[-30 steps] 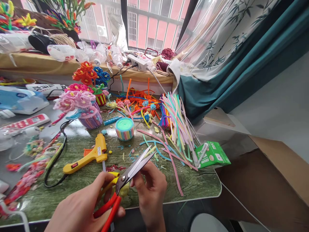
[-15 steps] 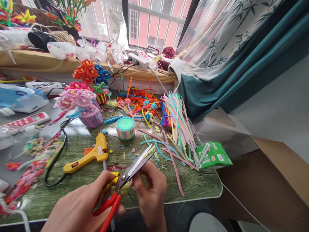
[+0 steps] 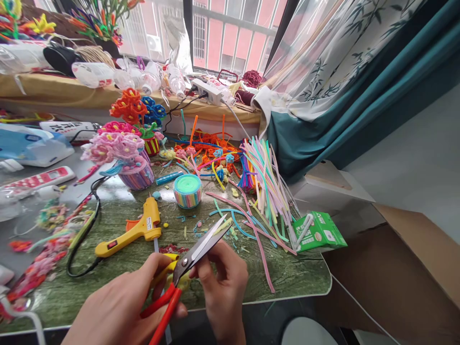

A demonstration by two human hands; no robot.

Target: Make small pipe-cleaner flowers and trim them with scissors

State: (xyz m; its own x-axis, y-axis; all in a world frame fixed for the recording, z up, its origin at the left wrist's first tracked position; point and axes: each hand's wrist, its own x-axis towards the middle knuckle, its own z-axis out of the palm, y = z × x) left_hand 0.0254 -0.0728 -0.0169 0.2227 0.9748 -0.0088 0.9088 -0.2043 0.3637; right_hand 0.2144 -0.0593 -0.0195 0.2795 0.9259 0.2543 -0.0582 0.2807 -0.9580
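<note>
My left hand (image 3: 125, 297) is closed round scissors with red handles (image 3: 166, 311). Their blades (image 3: 203, 249) point up and right, slightly apart, and a pale yellow strip (image 3: 223, 225) shows by the tips. Beside my left thumb is a glossy yellow piece (image 3: 170, 263), partly covered, of a kind I cannot make out. My right hand (image 3: 226, 282) is closed just right of the blades, thumb and finger pinched together. Behind the scissors, near those fingertips, a blurred yellow fuzzy piece (image 3: 185, 281) shows; whether the pinch holds it is hidden.
Left of the hands lies a yellow glue gun (image 3: 143, 227). A striped round pot (image 3: 187, 190) stands ahead, with a potted pink pipe-cleaner bouquet (image 3: 122, 158) to its left. Pastel pipe cleaners (image 3: 268, 187) and a green packet (image 3: 319, 231) are at right, near the table edge.
Almost nothing differs. The view has shifted very slightly, and the right fingertips sit a little closer to the scissors' pivot.
</note>
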